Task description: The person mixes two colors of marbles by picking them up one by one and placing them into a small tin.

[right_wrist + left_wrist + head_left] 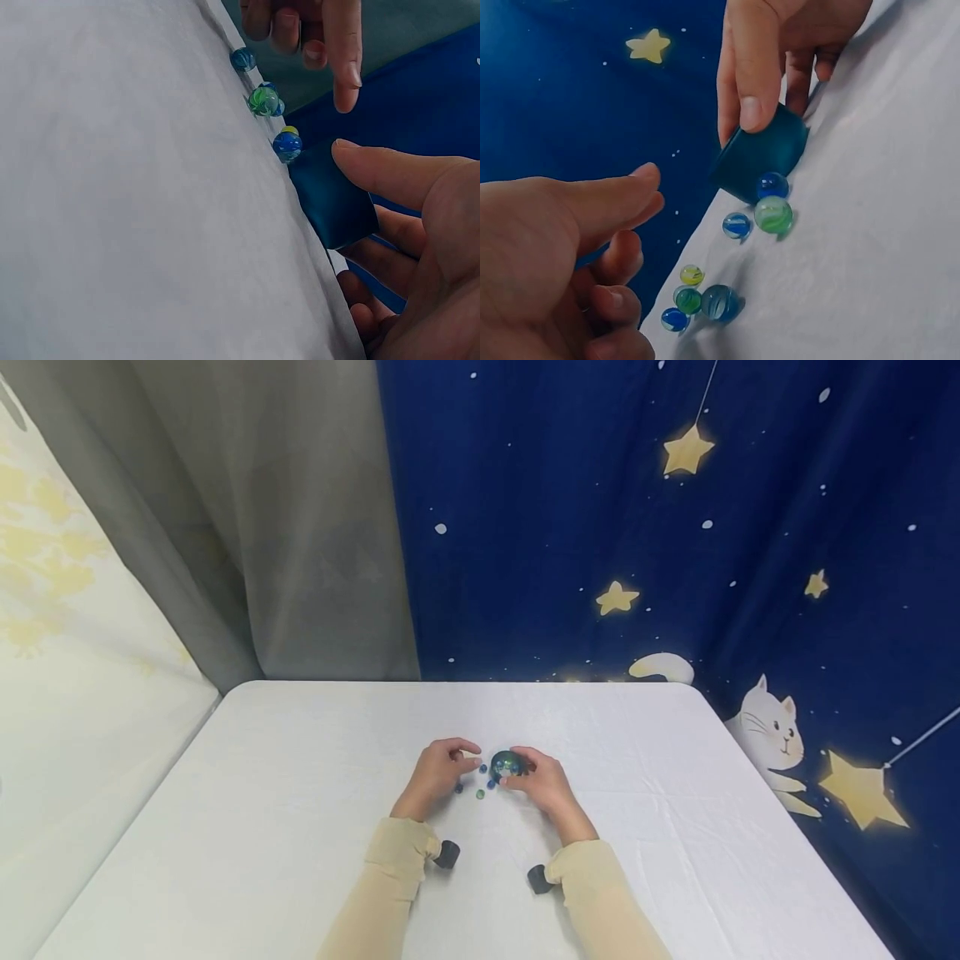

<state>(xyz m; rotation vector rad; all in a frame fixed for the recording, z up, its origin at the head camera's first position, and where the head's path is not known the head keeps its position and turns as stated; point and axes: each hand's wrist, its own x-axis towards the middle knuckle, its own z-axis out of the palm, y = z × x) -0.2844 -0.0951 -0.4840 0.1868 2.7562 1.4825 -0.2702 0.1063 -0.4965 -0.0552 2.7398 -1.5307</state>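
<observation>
My right hand [542,777] holds a small teal cup [761,157] between thumb and fingers, tilted low over the white cloth. Glass marbles lie loose just outside it: a green swirled marble [773,215] and a dark blue marble [772,185] are closest to its rim. A blue-and-white marble [736,225] lies slightly apart. Nearer my left hand [442,768] sits a cluster with a larger grey-blue marble [721,303] and a small yellow one [691,274]. The left hand hovers beside these marbles, fingers loosely bent, nothing between them.
A white cloth covers the table [300,827], whose far edge meets a grey curtain [322,527] and a blue starry curtain [525,527]. Black wrist devices sit under both sleeves, the left one [447,854] and the right one [539,879], close above the tabletop.
</observation>
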